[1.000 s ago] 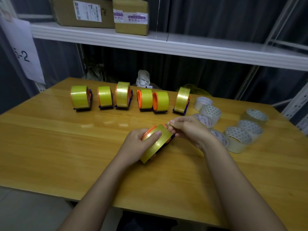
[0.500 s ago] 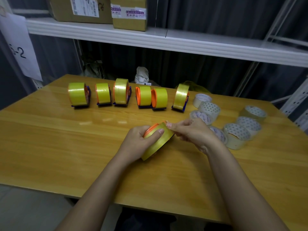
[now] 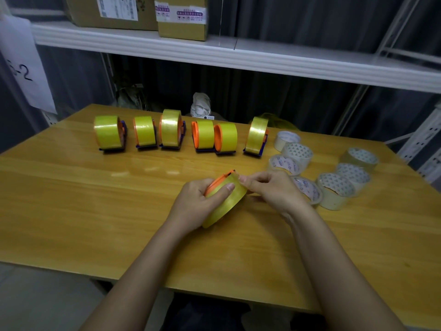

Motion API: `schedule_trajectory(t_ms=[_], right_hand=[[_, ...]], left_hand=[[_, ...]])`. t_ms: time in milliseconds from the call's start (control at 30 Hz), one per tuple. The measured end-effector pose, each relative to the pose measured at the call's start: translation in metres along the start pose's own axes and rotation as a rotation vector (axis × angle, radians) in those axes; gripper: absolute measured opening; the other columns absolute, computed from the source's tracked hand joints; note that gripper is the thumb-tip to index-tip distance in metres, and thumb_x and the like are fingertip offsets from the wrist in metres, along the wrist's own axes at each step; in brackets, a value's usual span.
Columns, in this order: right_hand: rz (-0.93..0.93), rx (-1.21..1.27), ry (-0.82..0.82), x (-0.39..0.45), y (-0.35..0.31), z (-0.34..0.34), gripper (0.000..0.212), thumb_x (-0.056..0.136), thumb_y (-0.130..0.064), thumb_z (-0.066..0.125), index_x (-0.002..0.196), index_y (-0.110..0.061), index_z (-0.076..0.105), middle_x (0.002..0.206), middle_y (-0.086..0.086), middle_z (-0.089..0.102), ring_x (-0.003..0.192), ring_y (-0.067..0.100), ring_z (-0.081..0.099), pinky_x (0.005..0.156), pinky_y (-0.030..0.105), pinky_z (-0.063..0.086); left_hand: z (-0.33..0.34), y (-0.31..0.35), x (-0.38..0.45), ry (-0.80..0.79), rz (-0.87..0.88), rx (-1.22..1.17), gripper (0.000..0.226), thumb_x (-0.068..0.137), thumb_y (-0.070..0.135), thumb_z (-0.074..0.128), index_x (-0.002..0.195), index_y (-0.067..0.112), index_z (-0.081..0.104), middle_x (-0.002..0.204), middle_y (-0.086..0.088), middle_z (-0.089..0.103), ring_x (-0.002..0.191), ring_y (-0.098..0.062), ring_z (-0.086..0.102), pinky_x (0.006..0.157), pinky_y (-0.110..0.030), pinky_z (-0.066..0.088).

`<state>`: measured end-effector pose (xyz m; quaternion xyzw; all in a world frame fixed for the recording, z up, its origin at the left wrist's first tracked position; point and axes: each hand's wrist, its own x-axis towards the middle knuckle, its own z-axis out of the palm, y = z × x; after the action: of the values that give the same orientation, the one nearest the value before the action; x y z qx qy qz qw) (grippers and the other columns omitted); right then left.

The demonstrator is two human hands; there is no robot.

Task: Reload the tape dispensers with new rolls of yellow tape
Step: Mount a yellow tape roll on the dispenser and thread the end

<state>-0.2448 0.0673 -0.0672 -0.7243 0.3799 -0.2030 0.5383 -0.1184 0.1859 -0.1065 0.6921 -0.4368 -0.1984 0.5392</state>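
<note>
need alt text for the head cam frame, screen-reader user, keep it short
A person's left hand grips a yellow tape roll on an orange dispenser over a wooden table while the right hand pinches at its top edge. Six loaded dispensers line the far side; pale used rolls sit at right.

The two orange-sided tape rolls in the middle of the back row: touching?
Touching. In the head view the fourth roll and the fifth roll overlap edge to edge with no table visible between them.
</note>
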Motion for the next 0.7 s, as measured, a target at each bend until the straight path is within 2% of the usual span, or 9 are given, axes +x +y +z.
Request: schedule_trajectory(t_ms=[67, 133, 200, 333, 467, 600, 633, 700], right_hand=[[0.059, 0.142, 0.02, -0.001, 0.005, 0.003, 0.014, 0.082, -0.026, 0.075, 0.082, -0.012, 0.075, 0.092, 0.004, 0.073, 0.093, 0.02, 0.068, 0.079, 0.031, 0.058], [0.052, 0.183, 0.092, -0.002, 0.009, 0.007, 0.012, 0.082, -0.025, 0.074, 0.081, -0.013, 0.075, 0.091, 0.005, 0.073, 0.093, 0.02, 0.068, 0.082, 0.034, 0.057], [-0.033, 0.047, 0.198, -0.003, 0.011, 0.011, 0.01, 0.086, -0.026, 0.072, 0.082, -0.017, 0.075, 0.088, 0.0, 0.072, 0.091, 0.017, 0.066, 0.084, 0.035, 0.055], [-0.185, -0.322, 0.313, -0.008, 0.007, 0.022, 0.011, 0.096, -0.026, 0.058, 0.096, -0.02, 0.067, 0.087, -0.008, 0.062, 0.083, 0.009, 0.057, 0.069, 0.026, 0.044], [-0.133, -0.351, 0.242, -0.004, 0.006, 0.024, 0.008, 0.1, -0.023, 0.049, 0.096, -0.02, 0.056, 0.089, -0.007, 0.057, 0.087, 0.011, 0.054, 0.07, 0.026, 0.04], [-0.067, -0.256, 0.122, 0.006, 0.005, 0.006, 0.015, 0.1, -0.023, 0.049, 0.088, -0.021, 0.059, 0.086, 0.0, 0.062, 0.088, 0.018, 0.061, 0.078, 0.034, 0.05], [-0.073, -0.271, 0.118, 0.009, 0.006, 0.0, 0.017, 0.099, -0.023, 0.05, 0.084, -0.022, 0.058, 0.084, 0.001, 0.063, 0.085, 0.019, 0.061, 0.079, 0.036, 0.05], [-0.102, -0.277, 0.076, 0.013, 0.007, -0.011, 0.018, 0.099, -0.021, 0.052, 0.081, -0.021, 0.058, 0.079, 0.001, 0.062, 0.078, 0.018, 0.06, 0.078, 0.038, 0.051]], left_hand=[[0.001, 0.0, 0.0, 0.007, 0.007, 0.016, 0.06, 0.069, 0.068, 0.057, 0.077, 0.009, 0.067, 0.071, -0.018, 0.066, 0.062, -0.037, 0.065, 0.054, -0.056, 0.052], [0.003, 0.001, -0.001, 0.001, 0.005, 0.015, 0.058, 0.07, 0.068, 0.057, 0.077, 0.012, 0.067, 0.071, -0.017, 0.067, 0.062, -0.036, 0.065, 0.055, -0.056, 0.053], [0.004, 0.001, -0.002, -0.006, 0.005, 0.017, 0.053, 0.071, 0.067, 0.058, 0.077, 0.016, 0.068, 0.07, -0.014, 0.068, 0.061, -0.034, 0.066, 0.056, -0.056, 0.053], [0.007, -0.002, -0.002, 0.011, 0.033, 0.042, 0.052, 0.072, 0.066, 0.058, 0.074, 0.015, 0.066, 0.067, -0.013, 0.067, 0.058, -0.032, 0.066, 0.052, -0.054, 0.053], [0.007, -0.003, -0.003, 0.017, 0.048, 0.068, 0.051, 0.073, 0.065, 0.057, 0.072, 0.014, 0.064, 0.067, -0.013, 0.066, 0.058, -0.031, 0.065, 0.051, -0.055, 0.052], [-0.001, -0.004, -0.006, -0.04, 0.012, -0.014, 0.046, 0.072, 0.062, 0.061, 0.081, 0.017, 0.067, 0.072, -0.015, 0.067, 0.065, -0.033, 0.066, 0.057, -0.053, 0.055], [-0.004, -0.005, -0.007, -0.066, 0.006, -0.047, 0.049, 0.071, 0.061, 0.061, 0.082, 0.013, 0.068, 0.071, -0.016, 0.066, 0.064, -0.032, 0.065, 0.056, -0.049, 0.055], [-0.008, -0.006, -0.01, -0.109, 0.014, -0.106, 0.052, 0.074, 0.053, 0.063, 0.084, 0.002, 0.067, 0.064, -0.009, 0.062, 0.056, -0.02, 0.061, 0.048, -0.031, 0.048]])
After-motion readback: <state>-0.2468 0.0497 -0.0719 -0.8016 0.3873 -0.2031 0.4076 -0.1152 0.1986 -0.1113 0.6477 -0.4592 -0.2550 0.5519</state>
